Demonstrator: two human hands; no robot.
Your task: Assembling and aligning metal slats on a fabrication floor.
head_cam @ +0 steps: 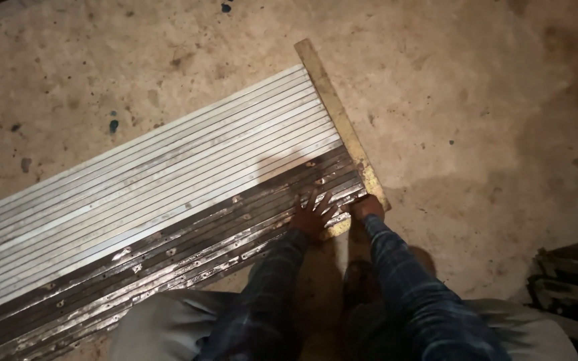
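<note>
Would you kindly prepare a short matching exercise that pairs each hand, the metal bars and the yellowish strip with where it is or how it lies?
Things:
1. left hand
2. right hand
3. metal bars
4. yellowish strip

Places or states:
A. lying side by side on the floor
B. fingers spread flat on the bars
C. set across the bar ends
D. gripping the strip's near end

Pairs: 1-B, 2-D, 3-A, 4-C
</note>
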